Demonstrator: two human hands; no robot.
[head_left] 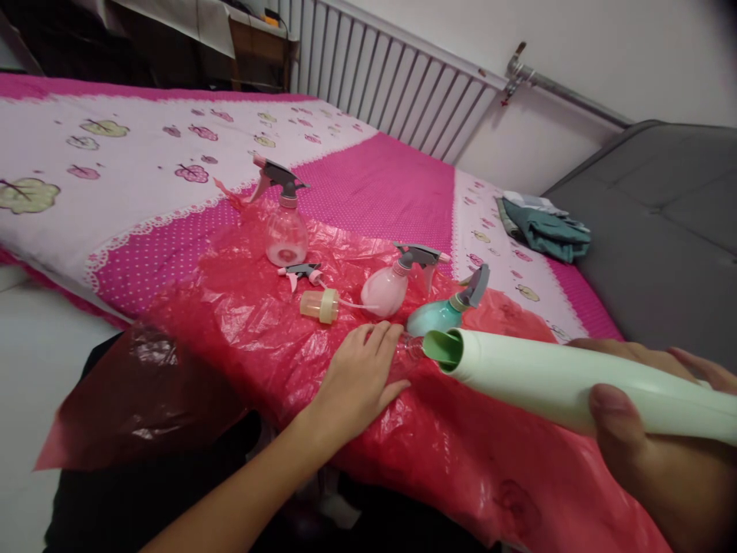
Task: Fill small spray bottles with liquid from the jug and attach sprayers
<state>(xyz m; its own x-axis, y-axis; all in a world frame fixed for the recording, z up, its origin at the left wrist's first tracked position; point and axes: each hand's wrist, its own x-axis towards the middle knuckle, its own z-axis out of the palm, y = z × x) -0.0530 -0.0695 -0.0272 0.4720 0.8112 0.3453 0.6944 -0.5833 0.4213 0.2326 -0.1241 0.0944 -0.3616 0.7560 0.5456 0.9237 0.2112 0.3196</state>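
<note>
My left hand (362,365) is closed around a clear bottle whose neck (410,347) shows past the fingers; most of its body is hidden. My right hand (650,430) grips a long, pale green pitcher-like container (530,374), tilted with its green-lined mouth at the bottle's neck. Whether liquid is flowing I cannot tell. Close by lie a pink spray bottle (383,292) and a teal spray bottle (434,316), both tilted. A loose spray head (302,273) with a tube lies beside a small yellowish, collared cup (318,306). Another pink spray bottle (286,234) stands upright behind.
Red plastic sheeting (253,330) covers part of the bed under the bottles. The bedspread (397,184) is pink and white. Folded clothes (544,228) lie near the grey headboard (662,200). A radiator (391,81) lines the wall, and a desk (259,50) stands back left.
</note>
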